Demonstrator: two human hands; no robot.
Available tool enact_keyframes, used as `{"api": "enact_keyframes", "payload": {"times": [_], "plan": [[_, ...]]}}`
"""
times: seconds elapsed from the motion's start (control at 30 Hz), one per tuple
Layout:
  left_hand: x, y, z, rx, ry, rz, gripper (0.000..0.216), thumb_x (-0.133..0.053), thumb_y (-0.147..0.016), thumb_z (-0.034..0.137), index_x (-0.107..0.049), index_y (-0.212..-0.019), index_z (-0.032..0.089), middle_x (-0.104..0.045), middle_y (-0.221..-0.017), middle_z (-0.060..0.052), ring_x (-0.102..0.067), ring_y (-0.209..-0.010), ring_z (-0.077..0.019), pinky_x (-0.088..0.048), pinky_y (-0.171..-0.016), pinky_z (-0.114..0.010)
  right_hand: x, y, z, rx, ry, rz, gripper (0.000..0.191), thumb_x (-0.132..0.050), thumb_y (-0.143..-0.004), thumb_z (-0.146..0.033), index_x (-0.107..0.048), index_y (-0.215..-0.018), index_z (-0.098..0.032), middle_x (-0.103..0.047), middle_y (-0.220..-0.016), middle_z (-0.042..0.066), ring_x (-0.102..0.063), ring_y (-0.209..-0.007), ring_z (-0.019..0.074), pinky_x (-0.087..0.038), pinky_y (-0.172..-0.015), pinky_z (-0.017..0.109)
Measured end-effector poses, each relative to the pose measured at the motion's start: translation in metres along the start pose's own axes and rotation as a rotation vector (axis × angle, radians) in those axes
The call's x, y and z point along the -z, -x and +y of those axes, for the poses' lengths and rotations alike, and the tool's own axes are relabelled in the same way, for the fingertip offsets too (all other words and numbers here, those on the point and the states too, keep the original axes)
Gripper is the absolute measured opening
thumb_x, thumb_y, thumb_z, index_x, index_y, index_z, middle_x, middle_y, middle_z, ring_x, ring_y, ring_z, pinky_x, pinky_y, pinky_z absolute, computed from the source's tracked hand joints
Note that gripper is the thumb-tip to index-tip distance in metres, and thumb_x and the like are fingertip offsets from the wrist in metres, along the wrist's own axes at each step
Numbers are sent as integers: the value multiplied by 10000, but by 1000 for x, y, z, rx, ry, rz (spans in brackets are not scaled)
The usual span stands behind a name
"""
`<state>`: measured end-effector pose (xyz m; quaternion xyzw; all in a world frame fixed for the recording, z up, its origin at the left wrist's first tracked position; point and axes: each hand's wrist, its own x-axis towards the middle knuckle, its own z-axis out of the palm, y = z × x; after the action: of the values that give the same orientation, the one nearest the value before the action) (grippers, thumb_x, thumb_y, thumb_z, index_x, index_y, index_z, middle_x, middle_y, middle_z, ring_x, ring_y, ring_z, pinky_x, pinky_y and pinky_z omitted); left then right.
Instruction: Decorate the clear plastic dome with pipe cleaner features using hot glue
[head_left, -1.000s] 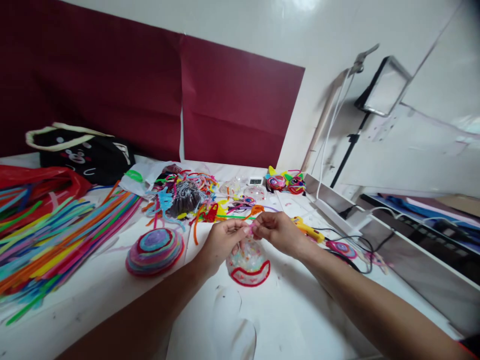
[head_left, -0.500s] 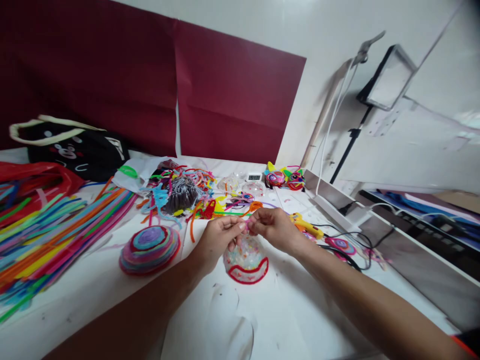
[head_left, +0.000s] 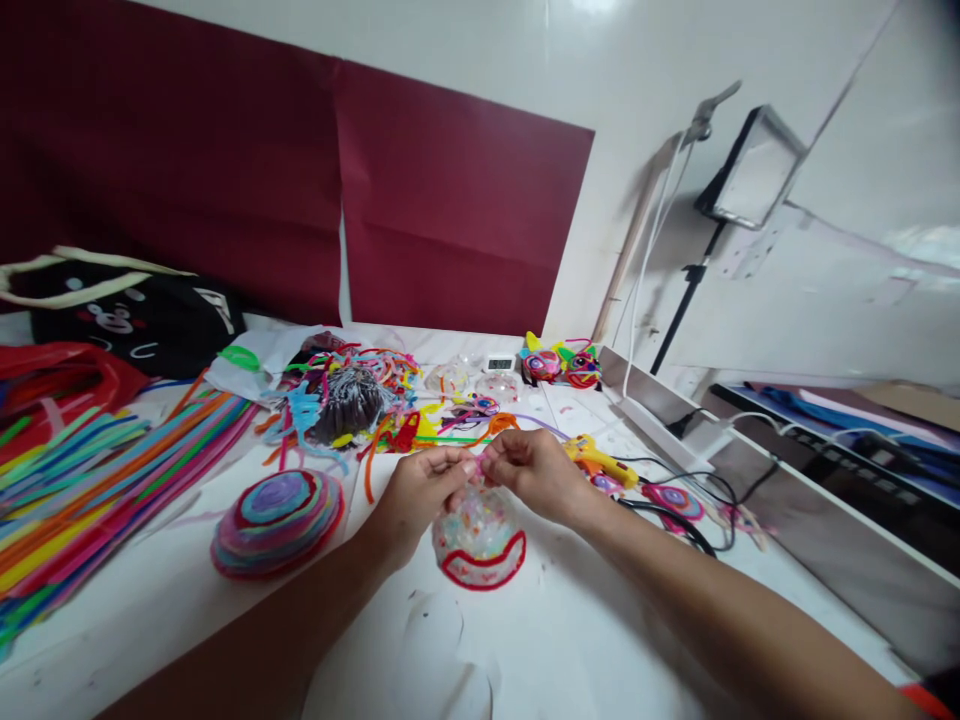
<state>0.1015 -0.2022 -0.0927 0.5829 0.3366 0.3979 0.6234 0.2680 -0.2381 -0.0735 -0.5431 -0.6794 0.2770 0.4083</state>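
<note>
My left hand (head_left: 416, 492) and my right hand (head_left: 534, 472) meet fingertip to fingertip above a clear dome (head_left: 478, 540) that is speckled with colour and edged with a red pipe cleaner. Both hands are closed in a pinch on a small pink piece (head_left: 477, 465) at the top of the dome. The dome rests on the white table (head_left: 570, 640) just below the hands.
A striped coil dome (head_left: 276, 508) lies left of the hands. Long pipe cleaners (head_left: 97, 490) fan over the left side. A tangle of cut pipe cleaners (head_left: 349, 395) sits behind. A yellow glue gun (head_left: 598, 461) with black cables (head_left: 675, 515) lies to the right.
The hands stay pinched together over the dome. The view has drifted, so everything sits a little further left and lower in the picture.
</note>
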Motion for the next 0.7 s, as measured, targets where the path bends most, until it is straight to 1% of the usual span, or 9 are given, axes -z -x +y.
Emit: {"api": "enact_keyframes", "payload": {"times": [0.13,0.33,0.5,0.7], "plan": [[3,-1,0,13,26,23,265,-686,-702,357,-629,-822,128,-463,-459,73,-348,-428,-50,-211,-437,-186,-1,-4,-4,10,-22,-3,97,-563,-799,-201,-633,-741,-166,-663,-656,16,-603,-579,129,-459,-553,229],[6,-1,0,4,98,-10,225,-684,-736,337,-630,-810,131,-465,-497,68,-332,-446,-43,-191,-445,-193,-3,-8,-8,26,-50,-5,93,-565,-810,-199,-637,-766,-159,-670,-679,28,-617,-602,144,-472,-572,244],[7,-1,2,25,150,-26,210,-699,-737,326,-628,-763,130,-453,-508,67,-342,-473,-45,-216,-465,-190,-2,-8,-15,30,-11,-10,91,-567,-817,-178,-640,-769,-154,-678,-695,35,-627,-627,149,-464,-578,239],[8,-2,2,30,209,-59,199,-712,-727,310,-627,-717,131,-460,-550,54,-349,-500,-45,-215,-469,-189,-1,-5,-23,40,78,-4,91,-568,-822,-143,-649,-780,-144,-689,-694,40,-611,-601,139,-434,-558,228]]}}
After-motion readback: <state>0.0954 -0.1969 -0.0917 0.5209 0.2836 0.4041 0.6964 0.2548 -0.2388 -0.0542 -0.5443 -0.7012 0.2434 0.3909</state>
